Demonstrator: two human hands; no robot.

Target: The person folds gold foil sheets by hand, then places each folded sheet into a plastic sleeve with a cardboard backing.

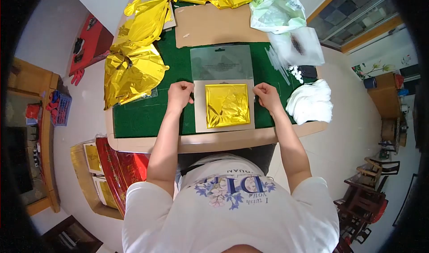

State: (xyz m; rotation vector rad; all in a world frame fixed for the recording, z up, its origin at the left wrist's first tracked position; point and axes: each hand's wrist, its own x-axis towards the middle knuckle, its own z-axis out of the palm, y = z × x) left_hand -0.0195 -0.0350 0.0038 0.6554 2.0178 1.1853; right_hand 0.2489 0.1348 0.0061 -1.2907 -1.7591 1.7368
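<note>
A folded gold foil square (228,105) lies on a brown card (201,119) in front of me, on the green table top (143,123). Beyond the foil, a clear plastic sleeve flap (221,61) with a hanging slot extends from the card. My left hand (181,94) is at the card's left edge, its fingers closed in a pinch. At the right edge my right hand (267,96) is closed in a pinch too. Both seem to grip the sleeve's edges, though the fingertips hide the contact.
Crumpled gold foil (134,72) covers the table's left and far sides. A cardboard sheet (219,25) lies beyond the sleeve. A plastic bag (278,12), clear sleeves (297,45), small white pieces (296,73) and a white pile (309,102) are at right.
</note>
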